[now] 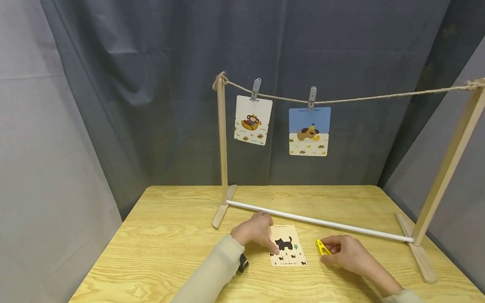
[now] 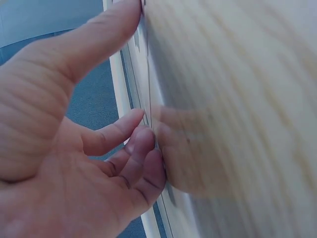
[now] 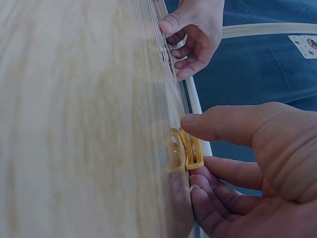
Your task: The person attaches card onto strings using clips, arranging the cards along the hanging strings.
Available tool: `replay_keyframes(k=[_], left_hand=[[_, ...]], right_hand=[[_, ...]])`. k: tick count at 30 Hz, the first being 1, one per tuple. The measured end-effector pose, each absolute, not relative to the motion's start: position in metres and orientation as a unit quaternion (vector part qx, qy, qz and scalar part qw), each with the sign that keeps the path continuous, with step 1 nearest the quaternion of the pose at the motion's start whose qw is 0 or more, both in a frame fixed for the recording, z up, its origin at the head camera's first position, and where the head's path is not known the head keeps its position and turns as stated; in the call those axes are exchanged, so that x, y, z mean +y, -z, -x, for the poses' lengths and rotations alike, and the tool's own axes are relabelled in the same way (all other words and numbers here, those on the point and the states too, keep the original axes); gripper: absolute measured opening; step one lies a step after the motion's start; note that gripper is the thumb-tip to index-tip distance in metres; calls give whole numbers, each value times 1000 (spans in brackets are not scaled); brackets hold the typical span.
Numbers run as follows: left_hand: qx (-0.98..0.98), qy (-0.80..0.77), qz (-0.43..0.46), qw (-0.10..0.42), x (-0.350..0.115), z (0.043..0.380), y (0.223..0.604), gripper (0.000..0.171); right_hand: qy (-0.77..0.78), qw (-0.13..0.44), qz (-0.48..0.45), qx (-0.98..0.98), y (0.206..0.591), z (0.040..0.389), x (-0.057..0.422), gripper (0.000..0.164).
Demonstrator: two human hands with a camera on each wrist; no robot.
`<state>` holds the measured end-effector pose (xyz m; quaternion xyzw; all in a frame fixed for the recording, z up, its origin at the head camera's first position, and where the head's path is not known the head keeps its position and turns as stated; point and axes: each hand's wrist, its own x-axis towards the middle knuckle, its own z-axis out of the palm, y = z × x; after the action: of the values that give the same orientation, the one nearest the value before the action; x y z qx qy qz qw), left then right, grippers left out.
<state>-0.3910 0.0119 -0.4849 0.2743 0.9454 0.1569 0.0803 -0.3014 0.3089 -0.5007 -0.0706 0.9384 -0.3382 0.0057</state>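
A card with a black cat [image 1: 284, 243] lies on the table in the head view. At its left edge is my left hand [image 1: 255, 231], the thumb over the lower left part and the fingers by the upper left corner. In the left wrist view the left hand [image 2: 74, 124] shows its thumb well apart from its loosely bent fingers, tips down at the table. My right hand [image 1: 346, 252] pinches a yellow clothespin [image 1: 323, 248] between thumb and fingers, just right of the card. The right wrist view shows the clothespin [image 3: 192, 148] low at the tabletop.
Behind the hands stands a wooden frame with a left post [image 1: 222, 143], a right post [image 1: 449, 168] and a white bar [image 1: 318, 220]. From its rope [image 1: 360, 99], grey clothespins [image 1: 312, 98] hang a monkey card [image 1: 252, 126] and a dog card [image 1: 309, 145].
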Motion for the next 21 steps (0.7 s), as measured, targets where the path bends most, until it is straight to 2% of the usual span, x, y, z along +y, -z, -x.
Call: replay_keyframes(k=[6,21], left_hand=[[945,-158,-273,80,13,390,483,99],[949,-149,-269,75,14,390,484,98]], right_hand=[[338,8,67,939,499,301,308,53],[337,-3,77,938,501,300,309,51]])
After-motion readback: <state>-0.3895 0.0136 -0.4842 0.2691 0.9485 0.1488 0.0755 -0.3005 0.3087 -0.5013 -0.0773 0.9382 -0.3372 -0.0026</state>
